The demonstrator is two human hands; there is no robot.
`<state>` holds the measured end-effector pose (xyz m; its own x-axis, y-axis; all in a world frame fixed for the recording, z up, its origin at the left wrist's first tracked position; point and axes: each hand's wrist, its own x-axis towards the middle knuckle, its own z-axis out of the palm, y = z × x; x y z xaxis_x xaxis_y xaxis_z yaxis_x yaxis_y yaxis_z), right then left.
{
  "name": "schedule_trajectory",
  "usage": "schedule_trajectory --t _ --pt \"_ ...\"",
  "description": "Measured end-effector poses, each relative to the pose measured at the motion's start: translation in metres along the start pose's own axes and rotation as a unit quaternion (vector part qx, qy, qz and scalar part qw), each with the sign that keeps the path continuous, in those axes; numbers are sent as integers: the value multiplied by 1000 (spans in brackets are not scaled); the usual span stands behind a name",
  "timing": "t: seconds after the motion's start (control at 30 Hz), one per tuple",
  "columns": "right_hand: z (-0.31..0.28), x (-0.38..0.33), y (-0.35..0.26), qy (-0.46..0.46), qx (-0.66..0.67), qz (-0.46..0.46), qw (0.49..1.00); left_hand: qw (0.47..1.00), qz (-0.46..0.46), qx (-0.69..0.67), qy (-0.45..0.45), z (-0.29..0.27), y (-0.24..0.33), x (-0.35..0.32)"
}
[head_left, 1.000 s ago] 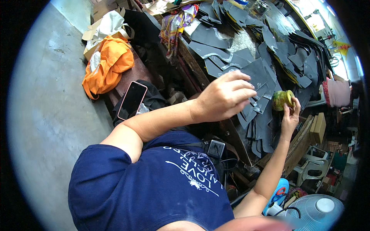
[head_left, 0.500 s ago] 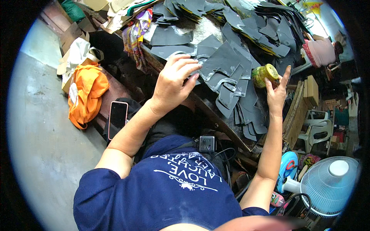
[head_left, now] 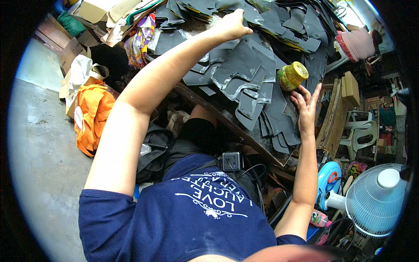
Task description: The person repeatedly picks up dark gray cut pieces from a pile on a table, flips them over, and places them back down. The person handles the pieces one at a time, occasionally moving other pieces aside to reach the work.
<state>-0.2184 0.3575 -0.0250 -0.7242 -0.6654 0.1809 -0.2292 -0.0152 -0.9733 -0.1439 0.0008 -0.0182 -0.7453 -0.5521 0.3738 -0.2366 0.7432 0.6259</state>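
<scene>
My left hand (head_left: 235,25) is stretched far over the worktable, at the stacks of dark grey sheet pieces (head_left: 262,22). Its thumb stands apart from the bent fingers, and nothing shows in it. Near the right edge of the table my right hand (head_left: 307,107) is open, fingers spread, its fingertips just below a yellow-green jar (head_left: 291,76) with a dull yellow top. The jar stands on the sheets, leaning in this view. Between my hands lie overlapping cut grey pieces (head_left: 238,65), several with whitish smeared edges.
A patterned cloth (head_left: 140,41) hangs at the table's left edge (head_left: 209,107). An orange bag (head_left: 94,115) lies at the left. To the right are a wooden bench (head_left: 331,115), a white plastic chair (head_left: 360,133) and a fan (head_left: 377,198). Another person (head_left: 355,43) is at far right.
My left hand has moved away from me to the far stacks. My right hand has come down slightly off the jar. The phone at the left is out of sight.
</scene>
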Motion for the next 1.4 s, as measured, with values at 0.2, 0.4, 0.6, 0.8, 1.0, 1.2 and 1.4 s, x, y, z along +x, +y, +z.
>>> schedule_trajectory --t 0.2,0.4,0.6,0.8,1.0,1.2,1.4 --pt "2 -3 3 -5 -33 -37 999 985 50 -142 83 -6 -3 9" --pt "3 -3 5 -2 -26 -32 999 901 -5 -413 132 -58 -6 -14" --pt "2 -2 7 -4 -35 -34 999 884 -75 -430 170 -80 -15 -28" --pt "0 -1 4 -16 -33 -19 999 816 -60 -551 165 -67 -12 -32" --pt "-4 -1 -12 -31 9 54 998 786 -117 -599 102 -88 9 -44" --pt "21 -10 -54 39 -69 -110 991 735 -123 -667 -1 -90 60 -99" --pt "61 -38 -83 30 -1 -90 995 655 -167 -728 -117 -53 123 -179"
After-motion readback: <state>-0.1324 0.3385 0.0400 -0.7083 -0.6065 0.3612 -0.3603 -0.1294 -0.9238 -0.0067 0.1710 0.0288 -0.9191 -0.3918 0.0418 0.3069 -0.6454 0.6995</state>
